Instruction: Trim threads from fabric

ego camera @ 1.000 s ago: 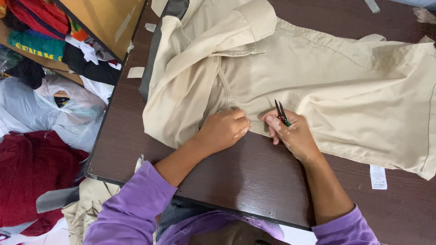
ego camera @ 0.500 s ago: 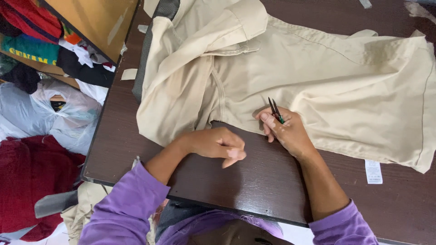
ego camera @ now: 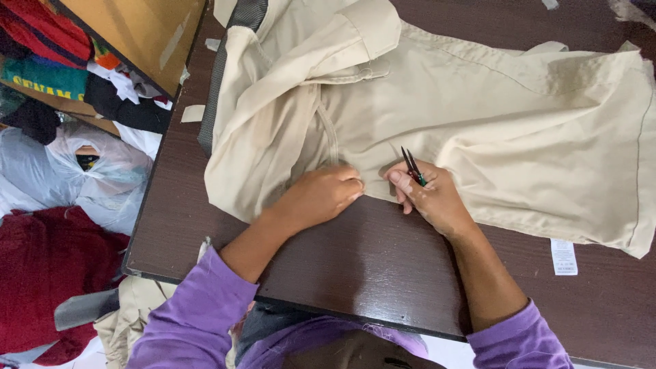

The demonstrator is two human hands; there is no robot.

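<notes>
Beige garment [ego camera: 478, 130] spread flat across far half of dark brown table [ego camera: 369, 273], lower hem running along near edge, crumpled folds at left. Left hand [ego camera: 321, 195] resting knuckles-up on hem near centre seam, fingers curled and pressing cloth; whether any cloth is pinched, cannot tell. Right hand [ego camera: 430, 198] just beside it, touching hem, fingers closed around small thread snips [ego camera: 413, 166], blades pointing far and slightly left over fabric. White care label [ego camera: 564, 256] lying on table at right, just near of hem. Purple sleeves [ego camera: 198, 314] at near edge. Off table to left: red cloth [ego camera: 34, 273], clear plastic bag [ego camera: 102, 171], cardboard box [ego camera: 137, 34].
</notes>
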